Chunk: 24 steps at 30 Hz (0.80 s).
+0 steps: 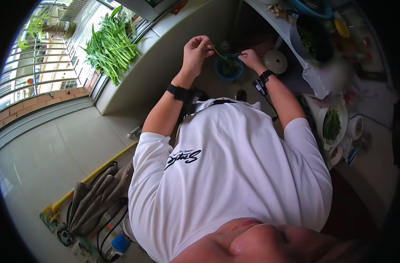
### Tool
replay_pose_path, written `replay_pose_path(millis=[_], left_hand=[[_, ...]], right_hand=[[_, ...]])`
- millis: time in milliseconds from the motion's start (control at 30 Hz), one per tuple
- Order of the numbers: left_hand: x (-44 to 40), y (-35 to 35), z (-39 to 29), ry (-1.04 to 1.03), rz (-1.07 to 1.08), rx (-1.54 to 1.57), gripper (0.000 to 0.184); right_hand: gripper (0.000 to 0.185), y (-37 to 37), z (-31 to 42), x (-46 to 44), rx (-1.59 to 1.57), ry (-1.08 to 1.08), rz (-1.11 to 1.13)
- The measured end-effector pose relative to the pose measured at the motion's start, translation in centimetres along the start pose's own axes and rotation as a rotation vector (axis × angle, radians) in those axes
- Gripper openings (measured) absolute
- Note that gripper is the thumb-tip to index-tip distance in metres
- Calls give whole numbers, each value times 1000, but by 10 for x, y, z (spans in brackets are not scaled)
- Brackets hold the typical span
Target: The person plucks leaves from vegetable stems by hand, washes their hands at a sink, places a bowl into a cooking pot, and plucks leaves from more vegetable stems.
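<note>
My left hand (197,54) is raised with its fingertips pinched on one end of a thin green vegetable stem (219,54). The stem droops across to my right hand (251,60), whose closed fingers appear to hold its other end. Below the stem, on the floor, is a blue bucket (229,67) with some greens inside. A large pile of long-stemmed leafy greens (114,46) lies on the windowsill to my left.
A pale round lidded container (275,62) sits right of the bucket. On the right, a shelf holds a dark bowl (314,38) of greens, and lower down stands a white dish (334,125) of greens. A yellow pole (92,174) lies left.
</note>
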<state>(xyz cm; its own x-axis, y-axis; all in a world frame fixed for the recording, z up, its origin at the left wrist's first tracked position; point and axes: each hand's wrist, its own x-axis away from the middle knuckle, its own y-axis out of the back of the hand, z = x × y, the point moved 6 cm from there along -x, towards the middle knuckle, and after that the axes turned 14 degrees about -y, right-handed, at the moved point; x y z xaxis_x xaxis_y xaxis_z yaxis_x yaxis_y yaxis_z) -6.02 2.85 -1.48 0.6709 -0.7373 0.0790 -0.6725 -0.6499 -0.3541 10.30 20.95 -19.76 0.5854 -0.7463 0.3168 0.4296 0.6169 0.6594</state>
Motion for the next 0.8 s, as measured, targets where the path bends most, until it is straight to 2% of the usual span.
replay_pose_path(millis=[67, 167, 200, 267, 300, 333, 400, 533, 667, 733, 767, 800], left_hand=[[1, 4, -3, -13, 33, -31, 15], [1, 6, -6, -41, 77, -97, 18], [1, 5, -6, -39, 80, -93, 18], [-1, 1, -8, -66, 113, -142, 19], [-2, -3, -9, -65, 125, -140, 19], [-2, -7, -10, -77, 136, -139, 19], [-4, -13, -10, -91, 157, -136, 20], [-1, -29, -6, -99, 247, -156, 20], [6, -45, 2, -80, 349, -171, 21], [5, -49, 2, -91, 311, -146, 20], [4, -49, 0, -128, 277, -119, 20], [3, -48, -2, -163, 241, -93, 20]], right_hand=[[27, 1, 8, 1, -27, 72, 9], [22, 47, 96, 57, -321, 282, -22], [22, 55, 111, 68, -318, 279, -25], [18, 57, 138, 86, -395, 344, 200], [18, 53, 139, 90, -400, 273, 287], [18, 55, 138, 90, -400, 270, 274], [18, 49, 138, 93, -435, 257, 439], [16, 60, 131, 96, -489, 190, 341], [14, 63, 119, 97, -589, 84, 375], [13, 61, 110, 98, -987, -119, 433], [14, 58, 96, 101, -1125, -358, 408], [14, 60, 95, 101, -1125, -358, 407]])
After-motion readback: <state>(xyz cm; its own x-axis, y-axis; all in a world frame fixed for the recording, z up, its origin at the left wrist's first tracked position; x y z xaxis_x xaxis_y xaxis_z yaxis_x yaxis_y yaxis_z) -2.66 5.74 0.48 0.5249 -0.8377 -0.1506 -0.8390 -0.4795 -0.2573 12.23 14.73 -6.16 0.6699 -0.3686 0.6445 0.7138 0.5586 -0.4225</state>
